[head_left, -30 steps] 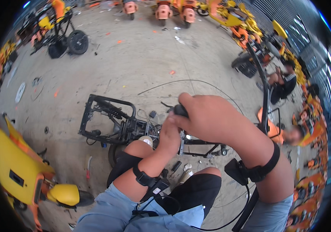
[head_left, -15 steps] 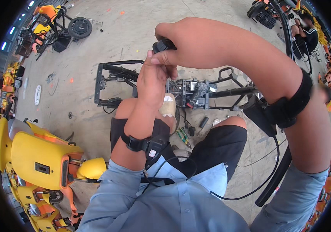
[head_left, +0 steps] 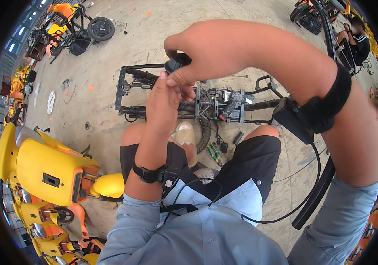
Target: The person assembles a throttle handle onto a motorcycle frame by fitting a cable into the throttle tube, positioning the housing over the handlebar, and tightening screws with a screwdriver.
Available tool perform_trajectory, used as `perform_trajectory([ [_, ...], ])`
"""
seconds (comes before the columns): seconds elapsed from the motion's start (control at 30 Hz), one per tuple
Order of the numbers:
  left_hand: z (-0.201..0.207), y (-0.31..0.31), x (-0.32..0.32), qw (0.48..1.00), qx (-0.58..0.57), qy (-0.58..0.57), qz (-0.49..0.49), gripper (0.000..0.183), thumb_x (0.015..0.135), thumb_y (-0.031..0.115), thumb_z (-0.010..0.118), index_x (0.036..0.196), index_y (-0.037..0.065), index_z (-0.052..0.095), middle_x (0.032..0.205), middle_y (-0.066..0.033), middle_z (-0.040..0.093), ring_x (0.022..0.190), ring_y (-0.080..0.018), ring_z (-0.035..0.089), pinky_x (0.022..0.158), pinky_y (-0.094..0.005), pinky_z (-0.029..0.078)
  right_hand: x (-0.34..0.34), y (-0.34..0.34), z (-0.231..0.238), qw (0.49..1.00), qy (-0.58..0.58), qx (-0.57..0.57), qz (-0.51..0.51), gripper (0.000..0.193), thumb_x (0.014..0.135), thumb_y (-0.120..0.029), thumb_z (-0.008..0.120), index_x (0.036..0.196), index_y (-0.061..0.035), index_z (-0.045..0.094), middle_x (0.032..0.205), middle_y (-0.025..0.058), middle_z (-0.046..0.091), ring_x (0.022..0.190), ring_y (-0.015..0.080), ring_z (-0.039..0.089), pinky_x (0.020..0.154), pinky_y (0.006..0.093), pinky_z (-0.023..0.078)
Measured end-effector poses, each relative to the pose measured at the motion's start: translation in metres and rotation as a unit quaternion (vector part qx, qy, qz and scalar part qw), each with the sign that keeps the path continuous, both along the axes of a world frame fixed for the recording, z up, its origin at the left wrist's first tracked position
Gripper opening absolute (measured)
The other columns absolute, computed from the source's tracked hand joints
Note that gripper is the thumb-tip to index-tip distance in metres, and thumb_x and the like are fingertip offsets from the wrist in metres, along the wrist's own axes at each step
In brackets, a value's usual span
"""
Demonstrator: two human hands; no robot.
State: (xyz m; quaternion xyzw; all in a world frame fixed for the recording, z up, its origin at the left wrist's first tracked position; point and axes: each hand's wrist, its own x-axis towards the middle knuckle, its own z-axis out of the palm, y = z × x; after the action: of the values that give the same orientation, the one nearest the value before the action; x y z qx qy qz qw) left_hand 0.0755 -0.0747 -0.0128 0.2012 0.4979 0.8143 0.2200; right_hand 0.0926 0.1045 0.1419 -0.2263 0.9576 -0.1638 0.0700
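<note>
My right hand (head_left: 202,51) reaches in from the right with its wrist bent, fingers curled round a black rounded part (head_left: 176,62). That part is mostly hidden in the grip, so its kind does not show. My left hand (head_left: 164,104) comes up from below and meets the right fingers just under the black part. Its thumb tip lies close to the part and its other fingers are curled; what they hold is hidden. Beneath both hands a black metal vehicle frame (head_left: 125,73) lies across the floor. A cordless power tool (head_left: 232,105) rests on it.
Green-handled pliers (head_left: 214,153) and a black cylinder (head_left: 238,137) lie between my feet, near a tyre (head_left: 204,134). A yellow scooter (head_left: 49,172) stands close on the left. A stripped scooter (head_left: 76,33) is far left; a seated person (head_left: 356,46) is far right.
Both hands have shifted slightly left and a little down in the picture, still together at the black part. The view has tilted somewhat, and more of the tyre shows.
</note>
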Motion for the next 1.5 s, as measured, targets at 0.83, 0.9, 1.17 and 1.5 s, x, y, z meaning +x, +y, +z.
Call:
perform_trajectory([
  [0.83, -0.081, 0.065, -0.021, 0.984, -0.173, 0.002, 0.040, 0.016, 0.100, 0.019, 0.056, 0.101, 0.004, 0.063, 0.087, -0.0032, 0.066, 0.073, -0.0113, 0.061, 0.066, -0.0267, 0.049, -0.002, 0.006, -0.001, 0.980, -0.030, 0.191, -0.039, 0.048, 0.078, -0.038, 0.073, 0.114, -0.0059, 0.066, 0.094, 0.0138, 0.073, 0.089, 0.0334, 0.071, 0.075, 0.0461, 0.056],
  [0.9, -0.089, 0.071, -0.015, 0.988, -0.152, -0.015, 0.017, 0.015, 0.101, 0.017, 0.056, 0.104, 0.004, 0.063, 0.089, -0.0034, 0.065, 0.075, -0.0107, 0.061, 0.068, -0.0263, 0.049, -0.004, 0.008, -0.001, 0.978, -0.046, 0.198, -0.047, 0.047, 0.079, -0.037, 0.072, 0.114, -0.0057, 0.065, 0.094, 0.0142, 0.073, 0.090, 0.0334, 0.071, 0.075, 0.0458, 0.056],
  [1.17, -0.077, 0.066, -0.024, 0.996, -0.079, -0.006, -0.028, 0.021, 0.104, 0.022, 0.053, 0.112, 0.004, 0.060, 0.091, -0.0047, 0.063, 0.075, -0.0121, 0.059, 0.067, -0.0274, 0.046, -0.009, 0.024, -0.015, 0.961, -0.124, 0.233, -0.077, 0.044, 0.079, -0.029, 0.071, 0.116, -0.0049, 0.063, 0.098, 0.0156, 0.072, 0.093, 0.0345, 0.070, 0.076, 0.0464, 0.055],
  [1.5, -0.068, 0.040, -0.043, 0.991, -0.002, -0.017, -0.132, 0.058, 0.106, 0.052, 0.038, 0.141, 0.007, 0.046, 0.127, -0.0073, 0.058, 0.110, -0.0179, 0.058, 0.084, -0.0340, 0.048, -0.009, 0.018, -0.040, 0.976, -0.126, 0.163, -0.067, 0.046, 0.081, -0.031, 0.070, 0.117, -0.0033, 0.060, 0.089, 0.0139, 0.073, 0.084, 0.0343, 0.072, 0.072, 0.0455, 0.056],
])
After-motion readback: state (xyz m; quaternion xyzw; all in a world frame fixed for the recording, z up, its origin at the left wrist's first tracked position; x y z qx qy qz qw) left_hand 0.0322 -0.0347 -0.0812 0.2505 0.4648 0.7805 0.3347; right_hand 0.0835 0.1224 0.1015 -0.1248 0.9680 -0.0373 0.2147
